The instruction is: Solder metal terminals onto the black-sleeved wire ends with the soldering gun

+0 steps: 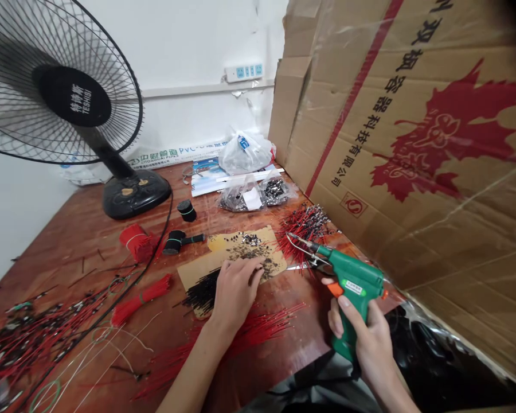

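Observation:
My right hand (365, 332) is wrapped round the handle of a green soldering gun (356, 272) with an orange trigger, its tip pointing up and left. My left hand (238, 287) rests over a piece of cardboard (223, 261), its fingers bent and drawn together; whatever lies between the fingertips is hidden. Black wires (202, 292) lie on the cardboard beside that hand, and small dark and silvery parts (251, 240) are scattered past the fingers. Loose red wires (266, 324) spread over the table below the hand. Near the gun's tip is a pile of red wires with dark ends (298, 229).
A black fan (135, 192) stands at the left back, its cord crossing the table. A big cardboard box (370, 115) walls the right side. Tied red bundles (141, 298), black rolls (186, 210), plastic bags of parts (258, 195) and tangled wires (38, 327) lie about.

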A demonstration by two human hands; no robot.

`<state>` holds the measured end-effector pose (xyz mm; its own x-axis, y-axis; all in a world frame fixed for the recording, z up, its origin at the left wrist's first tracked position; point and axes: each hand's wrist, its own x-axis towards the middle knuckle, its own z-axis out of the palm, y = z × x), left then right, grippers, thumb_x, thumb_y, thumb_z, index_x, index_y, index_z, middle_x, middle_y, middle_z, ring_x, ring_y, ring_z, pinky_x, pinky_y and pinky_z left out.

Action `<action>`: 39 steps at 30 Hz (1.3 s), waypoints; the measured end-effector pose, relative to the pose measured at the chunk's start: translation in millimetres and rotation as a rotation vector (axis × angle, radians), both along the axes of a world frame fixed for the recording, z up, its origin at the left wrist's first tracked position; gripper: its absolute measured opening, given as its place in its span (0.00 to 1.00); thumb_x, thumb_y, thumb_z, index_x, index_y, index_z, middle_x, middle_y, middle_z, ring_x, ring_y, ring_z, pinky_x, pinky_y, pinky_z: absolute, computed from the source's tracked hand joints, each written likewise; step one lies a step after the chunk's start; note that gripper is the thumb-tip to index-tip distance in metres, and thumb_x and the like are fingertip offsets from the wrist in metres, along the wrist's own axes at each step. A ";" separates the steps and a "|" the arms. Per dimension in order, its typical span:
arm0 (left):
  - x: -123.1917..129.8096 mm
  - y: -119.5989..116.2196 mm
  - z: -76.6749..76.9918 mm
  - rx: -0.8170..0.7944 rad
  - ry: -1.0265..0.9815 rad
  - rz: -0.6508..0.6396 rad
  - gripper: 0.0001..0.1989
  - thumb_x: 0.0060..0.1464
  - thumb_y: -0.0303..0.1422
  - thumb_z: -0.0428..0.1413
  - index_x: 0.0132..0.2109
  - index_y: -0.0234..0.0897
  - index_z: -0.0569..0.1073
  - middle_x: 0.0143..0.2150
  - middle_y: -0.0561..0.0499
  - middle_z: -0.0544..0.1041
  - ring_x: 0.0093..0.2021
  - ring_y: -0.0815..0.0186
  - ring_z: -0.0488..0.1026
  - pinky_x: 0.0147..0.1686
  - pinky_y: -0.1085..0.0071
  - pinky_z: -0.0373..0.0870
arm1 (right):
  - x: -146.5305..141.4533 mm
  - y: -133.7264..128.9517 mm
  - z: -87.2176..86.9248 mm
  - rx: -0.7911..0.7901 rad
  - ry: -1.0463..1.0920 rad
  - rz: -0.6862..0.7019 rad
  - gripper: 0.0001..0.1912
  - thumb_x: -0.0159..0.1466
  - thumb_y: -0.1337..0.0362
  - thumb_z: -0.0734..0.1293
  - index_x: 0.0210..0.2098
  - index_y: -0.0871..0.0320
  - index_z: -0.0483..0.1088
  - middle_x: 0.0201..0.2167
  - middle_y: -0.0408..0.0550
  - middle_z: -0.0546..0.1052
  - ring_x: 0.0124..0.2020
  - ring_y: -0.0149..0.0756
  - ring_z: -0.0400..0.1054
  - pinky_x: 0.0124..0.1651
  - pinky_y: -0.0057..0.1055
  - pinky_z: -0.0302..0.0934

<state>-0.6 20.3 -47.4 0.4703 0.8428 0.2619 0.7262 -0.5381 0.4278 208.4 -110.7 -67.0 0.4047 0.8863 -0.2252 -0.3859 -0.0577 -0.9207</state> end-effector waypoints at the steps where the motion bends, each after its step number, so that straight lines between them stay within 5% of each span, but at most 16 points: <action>1: 0.4 0.3 -2.6 0.002 -0.019 0.007 0.08 0.63 0.30 0.57 0.49 0.42 0.75 0.42 0.53 0.81 0.40 0.65 0.75 0.44 0.64 0.62 | -0.7 0.1 0.6 0.004 -0.002 -0.004 0.15 0.70 0.57 0.66 0.52 0.59 0.66 0.18 0.38 0.66 0.19 0.29 0.59 0.24 0.28 0.55; 6: 0.9 3.4 -9.7 -0.033 -0.019 -0.049 0.06 0.64 0.29 0.55 0.40 0.40 0.77 0.41 0.53 0.81 0.41 0.64 0.75 0.45 0.65 0.66 | -2.4 0.0 3.6 0.008 -0.024 -0.032 0.16 0.70 0.58 0.66 0.54 0.59 0.66 0.18 0.39 0.67 0.19 0.30 0.60 0.24 0.28 0.56; 14: 0.0 3.0 5.6 -0.050 0.141 -0.092 0.06 0.63 0.30 0.56 0.38 0.42 0.78 0.43 0.55 0.80 0.43 0.62 0.73 0.42 0.62 0.59 | -1.8 -1.7 6.5 0.000 -0.058 -0.030 0.18 0.70 0.58 0.65 0.56 0.60 0.66 0.18 0.38 0.67 0.19 0.30 0.60 0.25 0.28 0.57; 29: 12.0 3.2 7.1 -0.130 0.144 -0.002 0.11 0.60 0.28 0.57 0.50 0.42 0.69 0.43 0.56 0.80 0.42 0.65 0.75 0.42 0.63 0.56 | -1.0 -4.1 7.2 0.025 -0.068 -0.030 0.14 0.71 0.61 0.65 0.53 0.59 0.68 0.17 0.38 0.67 0.19 0.30 0.60 0.24 0.29 0.56; 33: -1.3 3.1 28.7 -0.120 0.160 0.015 0.11 0.61 0.32 0.58 0.51 0.42 0.70 0.44 0.54 0.79 0.45 0.62 0.75 0.42 0.63 0.59 | 0.6 -4.1 11.2 0.012 -0.073 -0.018 0.14 0.70 0.61 0.65 0.54 0.59 0.68 0.17 0.39 0.68 0.19 0.30 0.60 0.25 0.29 0.58; 39: -42.0 -26.9 66.1 -0.281 0.313 -0.152 0.06 0.59 0.34 0.60 0.44 0.43 0.76 0.43 0.53 0.78 0.44 0.60 0.74 0.45 0.63 0.64 | 2.3 -4.7 12.6 0.012 -0.059 0.010 0.16 0.71 0.60 0.65 0.55 0.59 0.68 0.17 0.39 0.67 0.18 0.31 0.60 0.23 0.29 0.57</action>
